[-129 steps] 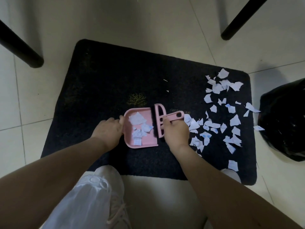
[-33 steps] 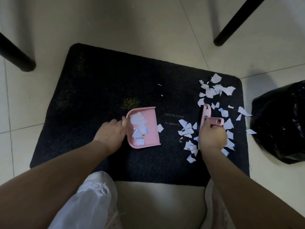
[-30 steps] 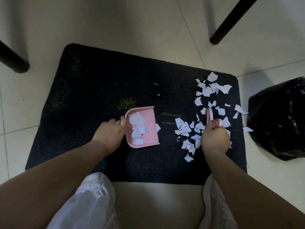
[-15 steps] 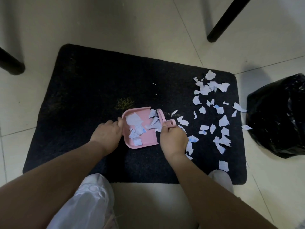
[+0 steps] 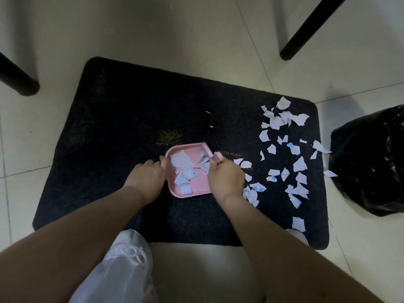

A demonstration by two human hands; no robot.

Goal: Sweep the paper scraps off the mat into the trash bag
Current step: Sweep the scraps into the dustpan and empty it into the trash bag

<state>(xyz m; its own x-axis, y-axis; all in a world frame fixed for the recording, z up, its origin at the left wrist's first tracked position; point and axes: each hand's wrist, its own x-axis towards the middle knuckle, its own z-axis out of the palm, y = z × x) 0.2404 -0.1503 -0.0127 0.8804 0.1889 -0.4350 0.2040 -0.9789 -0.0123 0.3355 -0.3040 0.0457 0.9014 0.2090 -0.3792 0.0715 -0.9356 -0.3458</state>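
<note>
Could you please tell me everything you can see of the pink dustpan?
The pink dustpan looks like smooth plastic, a shallow tray with rounded corners and a low raised rim. It lies flat on the black mat, open edge facing right. The left hand holds its left rim; the brush in the right hand meets its open edge. Several paper scraps lie inside.

The mat [image 5: 122, 119] was dark, rough, matt pile; the dustpan [image 5: 196, 189] smooth pink plastic; the scraps [image 5: 299, 165] thin gridded paper; the trash bag [image 5: 369, 162] glossy crinkled black plastic; the floor [image 5: 175, 29] smooth pale tile
</note>
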